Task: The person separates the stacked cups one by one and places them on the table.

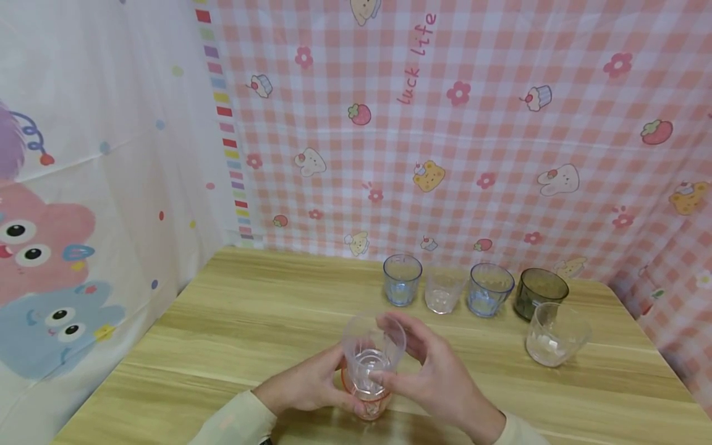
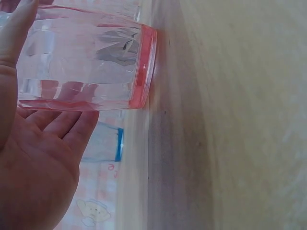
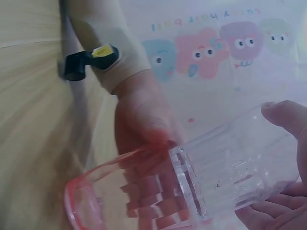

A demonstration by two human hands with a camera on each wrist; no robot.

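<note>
A tumbler of clear plastic or glass with a pink-red tint stands upright, its base right at the tabletop. My left hand holds it with thumb in front and fingers behind. Directly over it is a colourless clear tumbler, which my right hand grips around the sides, thumb toward me. In the right wrist view the clear tumbler's thick base meets the rim of the pink tumbler, slightly tilted to it.
Along the back of the wooden table stand a blue tumbler, a clear one, another blue one and a dark smoky one. A wider clear tumbler sits at right. A checked cloth hangs behind.
</note>
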